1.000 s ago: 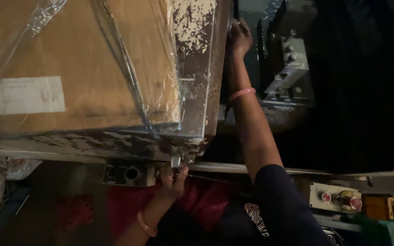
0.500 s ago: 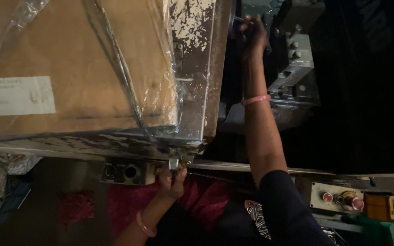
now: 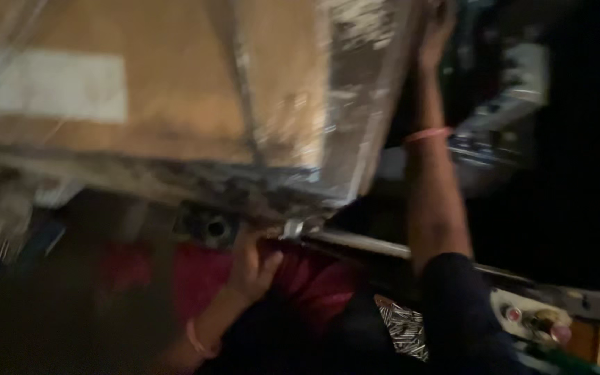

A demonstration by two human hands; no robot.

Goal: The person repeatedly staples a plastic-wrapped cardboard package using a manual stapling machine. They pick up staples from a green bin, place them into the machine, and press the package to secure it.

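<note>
My left hand (image 3: 251, 267) presses up under a metal frame (image 3: 355, 132) whose paint is worn, flaking and rough, bare grey showing along its lower edge. My right hand (image 3: 435, 31) lies on that frame's far edge. Inside the frame sits a matt brown cardboard sheet (image 3: 154, 90) under glossy, wrinkled plastic film, with a pale paper label (image 3: 50, 87) near its left edge. Soft red cloth (image 3: 314, 278) hangs below. The small fitting (image 3: 293, 228) at the frame's corner looks like shiny metal, though blur hides it.
</note>
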